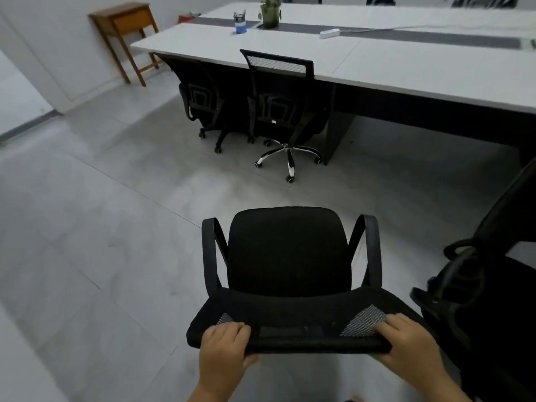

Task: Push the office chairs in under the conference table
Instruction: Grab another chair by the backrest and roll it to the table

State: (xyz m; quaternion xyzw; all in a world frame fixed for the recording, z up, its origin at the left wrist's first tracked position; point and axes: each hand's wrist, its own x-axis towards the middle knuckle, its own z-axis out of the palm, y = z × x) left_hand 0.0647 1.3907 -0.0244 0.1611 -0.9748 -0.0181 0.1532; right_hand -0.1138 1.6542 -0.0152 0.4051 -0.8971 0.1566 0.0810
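gripping chair back [290, 323] between fingers [232, 329]

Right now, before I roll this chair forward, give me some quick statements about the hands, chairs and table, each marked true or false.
1. Both hands grip the top edge of the near chair's backrest: left hand, right hand. True.
2. The near chair is already tucked under the conference table. False; open floor lies between them.
3. Two chairs stand at the table's near edge: one with a black base, one with a chrome base. True.
4. The potted plant sits on the wooden side table. False; it is on the conference table.
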